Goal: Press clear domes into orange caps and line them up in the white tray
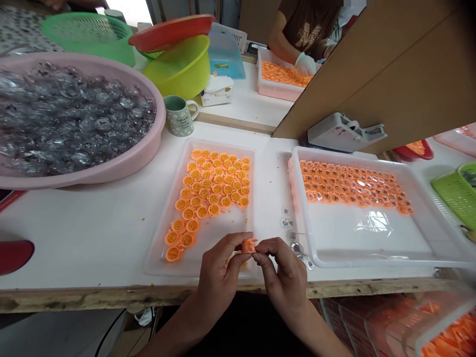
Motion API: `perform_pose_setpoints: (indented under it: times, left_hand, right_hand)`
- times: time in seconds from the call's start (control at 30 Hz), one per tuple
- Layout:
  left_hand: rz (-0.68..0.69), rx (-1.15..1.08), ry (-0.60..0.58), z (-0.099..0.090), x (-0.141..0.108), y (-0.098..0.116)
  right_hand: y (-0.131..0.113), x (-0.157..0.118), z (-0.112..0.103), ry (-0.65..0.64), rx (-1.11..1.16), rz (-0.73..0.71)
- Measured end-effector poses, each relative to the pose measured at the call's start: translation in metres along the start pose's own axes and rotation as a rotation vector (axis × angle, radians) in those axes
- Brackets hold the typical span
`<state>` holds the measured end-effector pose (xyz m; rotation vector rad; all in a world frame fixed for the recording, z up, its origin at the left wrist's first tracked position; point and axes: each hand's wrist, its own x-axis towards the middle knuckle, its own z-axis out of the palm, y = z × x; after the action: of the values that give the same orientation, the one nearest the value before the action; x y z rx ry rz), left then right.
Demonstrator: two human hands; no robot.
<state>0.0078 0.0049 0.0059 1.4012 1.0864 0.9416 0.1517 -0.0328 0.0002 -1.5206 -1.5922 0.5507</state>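
A small orange plastic cup [248,246] is pinched between the fingers of my left hand [222,263], tilted on its side over the front right edge of the left tray. My right hand [284,267] grips the same cup from the right, thumb and forefinger at its edge. The cup's mouth is turned away, so its inside is hidden. Beneath and left of my hands, the shallow tray [158,263] holds rows of orange cups [204,183] with yellow bits inside. Clear round lids [296,248] with dark prints lie on the table beside my right hand.
Right, a deeper white tray [349,260] holds rows of orange cups with printed tops [345,183]. Left, a pink basin [111,173] is full of clear pieces. A green mug [179,119], a tape dispenser [344,133] and a cardboard divider [372,74] stand behind. A co-worker's gloved hand [305,64] works beyond.
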Motion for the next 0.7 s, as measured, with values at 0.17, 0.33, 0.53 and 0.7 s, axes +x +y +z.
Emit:
perform_pose_setpoints:
  times: [0.17, 0.33, 0.53, 0.7]
  left_hand:
    - [-0.021, -0.027, 0.024, 0.003, 0.002, -0.002]
    - [-0.291, -0.268, -0.016, 0.006, 0.012, -0.005]
    - [-0.342, -0.177, -0.067, 0.001, 0.013, -0.008]
    - [-0.159, 0.119, -0.042, 0.005, 0.01, -0.025]
  right_hand:
    - [0.001, -0.004, 0.009, 0.035, 0.091, 0.066]
    - [0.012, 0.007, 0.014, 0.001, 0.458, 0.442]
    - [0.018, 0.012, 0.009, -0.157, 0.526, 0.46]
    - [0.003, 0.013, 0.01, -0.094, 0.299, 0.312]
